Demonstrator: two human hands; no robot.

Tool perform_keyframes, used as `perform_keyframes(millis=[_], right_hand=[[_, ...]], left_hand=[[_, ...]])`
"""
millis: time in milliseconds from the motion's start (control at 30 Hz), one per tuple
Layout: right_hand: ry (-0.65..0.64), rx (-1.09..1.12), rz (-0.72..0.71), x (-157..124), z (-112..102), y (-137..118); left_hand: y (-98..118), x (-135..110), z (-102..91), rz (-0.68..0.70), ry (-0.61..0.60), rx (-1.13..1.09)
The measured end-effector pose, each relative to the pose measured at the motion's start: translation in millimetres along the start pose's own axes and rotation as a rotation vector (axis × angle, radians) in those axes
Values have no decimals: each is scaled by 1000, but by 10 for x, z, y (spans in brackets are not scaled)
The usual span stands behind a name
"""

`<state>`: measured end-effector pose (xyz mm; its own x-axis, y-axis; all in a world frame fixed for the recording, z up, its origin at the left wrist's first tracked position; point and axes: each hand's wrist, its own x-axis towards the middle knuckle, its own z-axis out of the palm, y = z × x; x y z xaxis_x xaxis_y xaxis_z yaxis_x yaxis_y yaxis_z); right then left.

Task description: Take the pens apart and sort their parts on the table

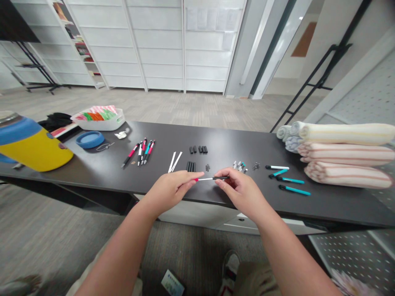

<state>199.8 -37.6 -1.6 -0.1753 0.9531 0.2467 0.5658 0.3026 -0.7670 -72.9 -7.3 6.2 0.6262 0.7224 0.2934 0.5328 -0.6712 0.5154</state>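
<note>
My left hand [171, 187] is closed on a pen part with a red end [196, 179]. From it a thin white pen refill [206, 179] runs across to a black pen piece [221, 178], which my right hand [242, 190] pinches. Most of the red part is hidden by my left fingers. Just beyond my hands lie black tubes [191, 166], small dark pieces [207, 167], white refills [175, 161] and short black grips [198, 149]. Silvery pen parts [240, 166] lie beside my right hand.
Assembled pens [142, 151] lie at the left, near a blue lid [89, 139], a white basket [119, 120] and a yellow-and-blue container [37, 144]. Turquoise and white pen barrels [291, 180] with black ends and rolled towels [345, 154] are at the right of the dark table [247, 144].
</note>
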Motion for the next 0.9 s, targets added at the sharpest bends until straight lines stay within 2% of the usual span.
perform_keyframes(millis=[133,367,467,600,733,833,900], right_hand=[[-11,-7,-2,-8,8,2],[20,53,64,-8,-16,26],[63,43,61,14,-28,35],[89,-55,1,63,-19,24],[26,-125,35,122,42,-39],[-25,-139,93,177,103,-115],[-39,-153,80,220,137,-173]], left_hand=[[20,-8,16,14,-46,71],[-17,-45,-108,-6,28,-69],[-51,-83,-158,-66,98,-138],[-66,-101,-169,-213,172,-196],[-57,-75,-144,-314,228,-255],[-53,-57,-129,-339,252,-287],[-50,-55,-124,-344,254,-297]])
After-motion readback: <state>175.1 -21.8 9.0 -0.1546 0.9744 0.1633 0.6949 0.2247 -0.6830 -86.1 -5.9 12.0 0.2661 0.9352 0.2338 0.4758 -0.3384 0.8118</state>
